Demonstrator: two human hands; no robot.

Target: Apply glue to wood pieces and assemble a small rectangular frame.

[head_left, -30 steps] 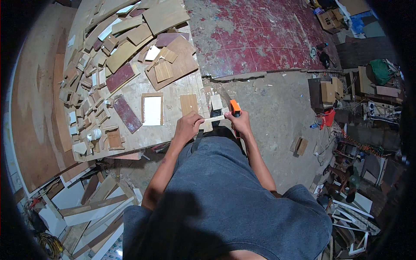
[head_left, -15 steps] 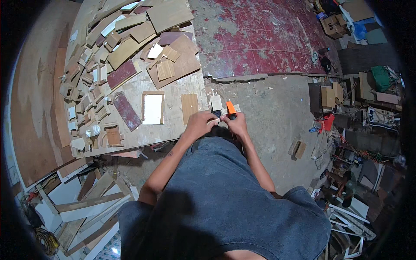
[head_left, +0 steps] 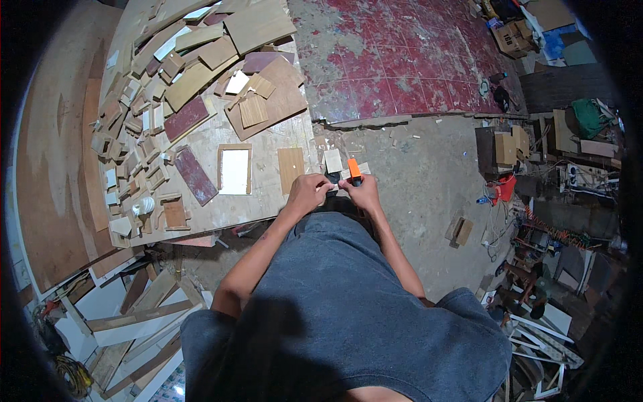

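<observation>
While your right hand (head_left: 365, 191) closes round the orange tool (head_left: 353, 169) just off the workbench (head_left: 268, 201), grip its light, rigid handle; your left hand (head_left: 309, 193) pinches beside it.

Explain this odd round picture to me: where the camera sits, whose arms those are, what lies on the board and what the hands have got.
The camera is worn on a person's head and looks straight down, so you see their grey shirt and both forearms coming up from the lower edge. Its wide lens bends straight edges and darkens the corners.

The left hand and right hand meet at the edge of a worktable. The right hand grips an orange-handled tool; its kind is too small to tell. Something small and dark sits between the hands, unclear.

On the worktable lie many wood offcuts, a white panel with a wooden frame, a plain wood piece and a dark red strip. Beyond is a worn red floor, with clutter at the right.
</observation>
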